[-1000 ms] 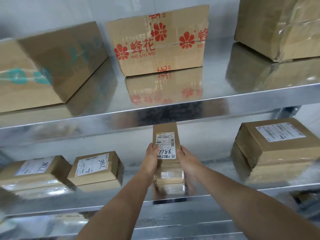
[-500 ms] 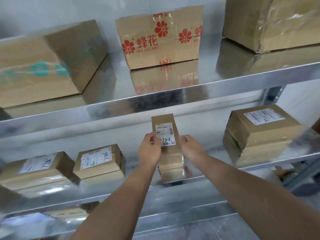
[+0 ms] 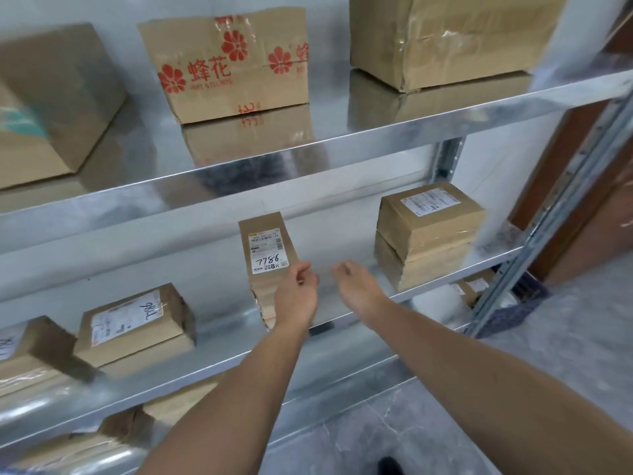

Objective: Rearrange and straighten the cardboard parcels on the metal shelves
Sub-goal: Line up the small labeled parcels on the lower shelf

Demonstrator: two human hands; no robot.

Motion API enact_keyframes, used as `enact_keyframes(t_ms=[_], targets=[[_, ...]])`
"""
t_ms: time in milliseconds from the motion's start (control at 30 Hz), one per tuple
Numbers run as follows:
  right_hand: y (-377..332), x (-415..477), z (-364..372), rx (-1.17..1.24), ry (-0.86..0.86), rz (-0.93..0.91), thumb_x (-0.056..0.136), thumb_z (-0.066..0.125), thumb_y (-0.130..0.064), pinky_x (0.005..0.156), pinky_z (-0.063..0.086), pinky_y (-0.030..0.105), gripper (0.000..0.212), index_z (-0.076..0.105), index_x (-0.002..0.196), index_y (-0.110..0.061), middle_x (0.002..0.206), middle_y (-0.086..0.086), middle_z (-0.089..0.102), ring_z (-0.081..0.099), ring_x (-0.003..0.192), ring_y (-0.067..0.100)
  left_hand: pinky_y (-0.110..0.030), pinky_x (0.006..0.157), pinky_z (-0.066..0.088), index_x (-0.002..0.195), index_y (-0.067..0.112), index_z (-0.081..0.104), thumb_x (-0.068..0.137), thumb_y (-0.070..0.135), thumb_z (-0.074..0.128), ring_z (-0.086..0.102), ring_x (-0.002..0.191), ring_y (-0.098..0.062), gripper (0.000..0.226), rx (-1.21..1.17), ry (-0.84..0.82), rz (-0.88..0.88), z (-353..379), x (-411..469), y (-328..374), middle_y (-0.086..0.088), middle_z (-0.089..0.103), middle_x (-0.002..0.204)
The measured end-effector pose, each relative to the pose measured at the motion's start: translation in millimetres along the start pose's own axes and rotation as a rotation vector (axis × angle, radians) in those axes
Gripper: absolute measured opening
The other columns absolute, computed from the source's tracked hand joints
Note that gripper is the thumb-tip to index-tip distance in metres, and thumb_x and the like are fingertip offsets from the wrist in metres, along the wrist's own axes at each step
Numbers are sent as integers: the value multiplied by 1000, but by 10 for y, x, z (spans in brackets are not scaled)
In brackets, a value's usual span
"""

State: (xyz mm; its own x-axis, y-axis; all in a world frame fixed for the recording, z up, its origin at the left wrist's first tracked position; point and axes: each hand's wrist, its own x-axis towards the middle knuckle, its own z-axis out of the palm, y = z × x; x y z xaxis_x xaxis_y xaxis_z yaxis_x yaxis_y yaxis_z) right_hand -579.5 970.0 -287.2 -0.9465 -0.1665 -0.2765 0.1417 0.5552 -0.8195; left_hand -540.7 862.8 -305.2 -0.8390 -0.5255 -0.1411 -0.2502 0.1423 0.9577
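A narrow cardboard parcel [image 3: 265,234] with a white label marked 7786 stands on the middle metal shelf [image 3: 346,332]. My left hand [image 3: 296,293] hangs in front of its lower right corner, fingers loosely curled and holding nothing. My right hand [image 3: 356,286] is further right, clear of the parcel, fingers relaxed. Two stacked parcels [image 3: 428,234] sit at the shelf's right end. A labelled parcel [image 3: 133,323] and another parcel [image 3: 27,351] lie askew on the left.
On the upper shelf [image 3: 376,138] stand a box with red flowers [image 3: 233,66], a large box at the left [image 3: 58,97] and a taped box at the right [image 3: 445,36]. More parcels [image 3: 178,406] lie on the lower shelf. A steel upright [image 3: 548,214] and a brown door [image 3: 599,217] are at the right.
Both hands have let go of the narrow 7786 parcel and drawn off to its right. The parcel stays standing on the shelf. The view has swung right.
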Motion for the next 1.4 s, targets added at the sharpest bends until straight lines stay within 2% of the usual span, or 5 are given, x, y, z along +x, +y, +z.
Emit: enact_keyframes(t_ms=[667,800,900,1167,1400], targets=[[960,948,-2382,108,208,28,106,34,-23,71,39,34,28,59,105,-9,96,7,55,51,89,27,-29,93,38,127,13,64,105,36,49,56,119,-25,35,-159,-38,-222,2212,149,700,-9,62,130],[1137,1196,-2753,77,244,22,107,34,-23,78,38,31,28,59,110,-11,107,11,59,52,96,27,-35,108,40,134,14,63,104,44,47,55,126,-24,45,-182,3,-257,2481,270,754,-6,60,138],[1212,1326,-2923,76,239,44,108,33,-23,86,42,32,39,57,136,-10,128,13,60,53,105,27,-38,114,39,136,19,62,104,46,46,55,125,-18,44,-219,9,-276,2628,334,777,3,61,137],[1204,1688,-2956,93,215,95,106,30,-22,88,41,35,39,59,126,-6,117,12,60,52,102,29,-46,120,33,140,24,57,82,67,45,48,138,-20,73,-197,14,-282,2705,708,639,5,56,146],[1147,1977,-2917,97,226,120,107,33,-25,85,42,37,39,59,128,-5,118,15,62,51,97,27,-44,120,32,146,20,51,104,53,40,48,137,-19,55,-200,10,-326,2640,984,686,4,53,148]])
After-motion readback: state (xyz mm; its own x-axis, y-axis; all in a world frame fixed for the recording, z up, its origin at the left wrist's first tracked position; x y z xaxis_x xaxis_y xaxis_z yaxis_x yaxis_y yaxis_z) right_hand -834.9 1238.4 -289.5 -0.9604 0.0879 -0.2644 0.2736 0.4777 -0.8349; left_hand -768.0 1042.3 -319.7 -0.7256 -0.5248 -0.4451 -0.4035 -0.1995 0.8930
